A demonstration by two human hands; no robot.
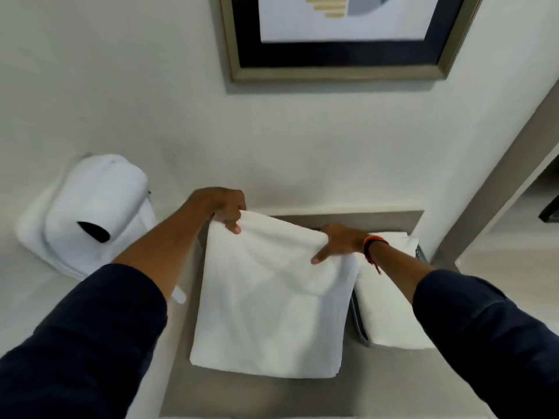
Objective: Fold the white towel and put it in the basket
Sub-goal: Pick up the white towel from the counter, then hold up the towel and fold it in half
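A white towel (pixel 272 303), folded into a rectangle, hangs in front of me from its upper edge. My left hand (pixel 225 207) pinches its upper left corner. My right hand (pixel 338 241), with a red band on the wrist, grips the upper right corner. To the right and behind the towel stands a dark basket (pixel 358 325); only parts of its rim show, and folded white towels (pixel 390 303) fill it. The lower edge of the held towel hangs above the grey floor.
A white toilet (pixel 90 213) with its seat stands at the left against the wall. A framed picture (pixel 341 37) hangs above. A grey door frame (pixel 496 182) runs up the right side. Grey floor (pixel 272 397) lies below the towel.
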